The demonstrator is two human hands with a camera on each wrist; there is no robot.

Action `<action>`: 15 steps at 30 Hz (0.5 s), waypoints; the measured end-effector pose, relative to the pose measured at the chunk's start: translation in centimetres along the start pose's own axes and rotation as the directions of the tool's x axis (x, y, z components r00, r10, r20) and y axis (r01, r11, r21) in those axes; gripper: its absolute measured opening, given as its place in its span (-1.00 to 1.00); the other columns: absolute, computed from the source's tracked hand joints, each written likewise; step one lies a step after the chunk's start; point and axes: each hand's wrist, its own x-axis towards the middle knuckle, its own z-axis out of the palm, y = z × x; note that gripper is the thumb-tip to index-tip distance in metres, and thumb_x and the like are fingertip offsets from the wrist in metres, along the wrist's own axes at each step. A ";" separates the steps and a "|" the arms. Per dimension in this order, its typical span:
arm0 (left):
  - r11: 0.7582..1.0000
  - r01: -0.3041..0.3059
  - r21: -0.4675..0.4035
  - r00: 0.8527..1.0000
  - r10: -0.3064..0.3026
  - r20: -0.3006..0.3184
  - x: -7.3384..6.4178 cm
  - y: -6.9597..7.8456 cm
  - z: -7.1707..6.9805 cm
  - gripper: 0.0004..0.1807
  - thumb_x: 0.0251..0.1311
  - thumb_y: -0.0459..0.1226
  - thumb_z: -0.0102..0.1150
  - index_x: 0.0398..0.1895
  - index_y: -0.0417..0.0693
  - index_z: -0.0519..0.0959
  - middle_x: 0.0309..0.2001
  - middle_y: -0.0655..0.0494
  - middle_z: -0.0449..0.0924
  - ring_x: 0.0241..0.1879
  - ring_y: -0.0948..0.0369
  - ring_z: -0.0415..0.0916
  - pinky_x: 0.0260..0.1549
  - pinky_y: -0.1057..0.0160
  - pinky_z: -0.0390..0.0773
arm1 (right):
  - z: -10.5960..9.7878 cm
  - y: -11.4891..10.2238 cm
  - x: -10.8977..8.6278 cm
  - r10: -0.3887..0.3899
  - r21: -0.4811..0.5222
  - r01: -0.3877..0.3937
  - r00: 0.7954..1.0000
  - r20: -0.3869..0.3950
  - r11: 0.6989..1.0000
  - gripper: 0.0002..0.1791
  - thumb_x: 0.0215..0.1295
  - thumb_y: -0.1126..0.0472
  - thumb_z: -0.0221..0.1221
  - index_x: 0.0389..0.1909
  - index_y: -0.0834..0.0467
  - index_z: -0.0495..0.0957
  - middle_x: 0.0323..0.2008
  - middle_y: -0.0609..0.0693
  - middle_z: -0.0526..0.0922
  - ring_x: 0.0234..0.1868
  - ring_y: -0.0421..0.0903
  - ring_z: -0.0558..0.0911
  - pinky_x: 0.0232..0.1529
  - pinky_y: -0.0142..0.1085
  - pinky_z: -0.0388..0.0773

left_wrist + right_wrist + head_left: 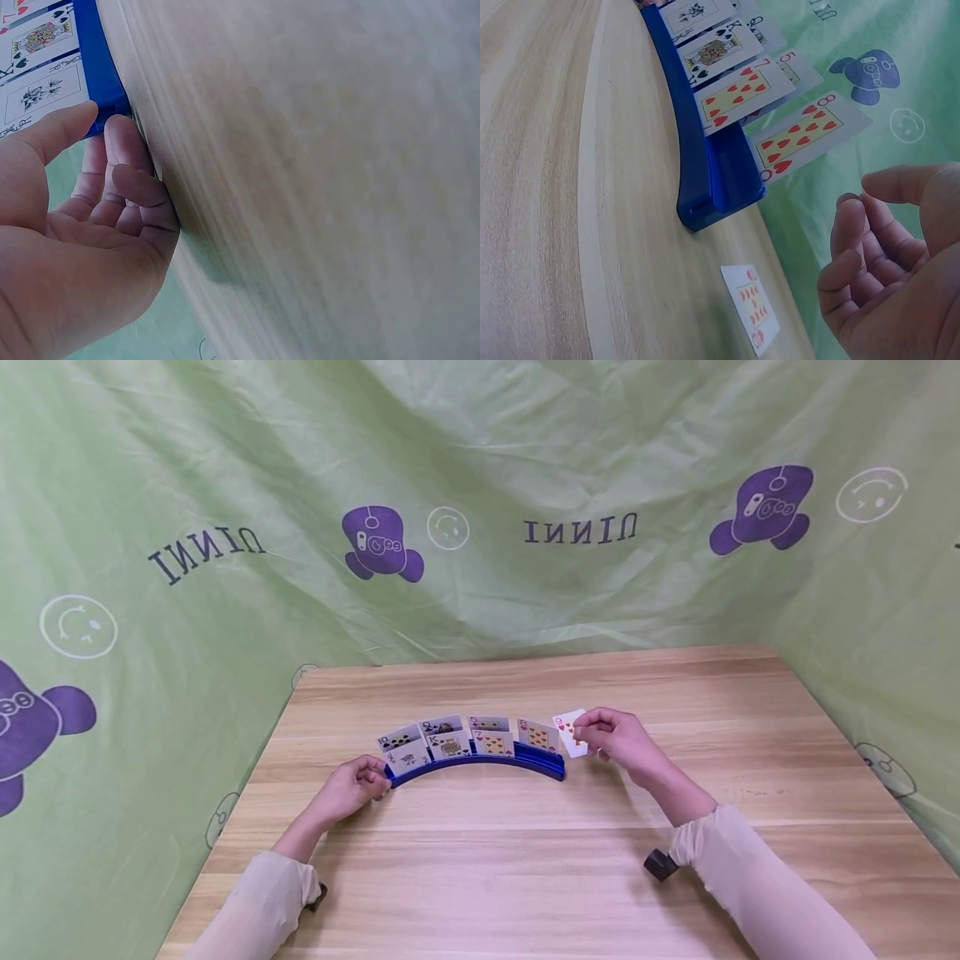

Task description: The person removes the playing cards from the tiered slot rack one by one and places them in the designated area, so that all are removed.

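A curved blue playing-card holder (480, 760) stands on the table with two staggered rows of cards. Its front row shows a joker (43, 94), a king of spades (718, 54) and a seven of hearts (744, 94); behind are a ten, a queen, a five and an eight of hearts (810, 136). My left hand (358, 783) pinches the holder's left end between thumb and fingers. Near its right end a nine of hearts (751, 309) lies face up on the table. My right hand (611, 739) hovers over this card, fingers loosely bent, nothing between them in the right wrist view.
The wood-grain table (510, 877) reaches back to a green patterned curtain (480, 460), which hangs behind it and along both sides. Black wrist devices (660, 865) sit under both sleeves.
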 end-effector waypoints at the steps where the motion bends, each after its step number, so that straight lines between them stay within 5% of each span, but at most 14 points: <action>1: 1.000 -0.001 -0.002 1.000 0.001 0.000 0.0 0.0 0.0 -0.68 0.16 -0.40 0.28 -0.02 -0.30 0.52 -0.31 -0.05 0.65 -0.38 0.22 0.51 -0.39 0.39 0.47 | 0.1 0.0 0.0 0.001 0.005 -0.001 1.000 0.002 1.000 -0.75 0.35 0.26 0.18 -0.06 0.34 0.52 -0.44 -0.12 0.61 -0.44 -0.19 0.53 -0.43 -0.32 0.46; 15: 1.000 0.007 -0.002 1.000 -0.007 -0.005 -0.1 0.0 0.1 -0.68 0.19 -0.39 0.26 0.01 -0.30 0.51 -0.28 -0.06 0.67 -0.35 0.21 0.55 -0.35 0.38 0.50 | 1.0 -0.3 0.1 -0.013 -0.022 0.014 1.000 0.018 1.000 -0.72 0.32 0.24 0.23 -0.04 0.32 0.55 -0.35 0.03 0.62 -0.45 -0.18 0.55 -0.44 -0.31 0.47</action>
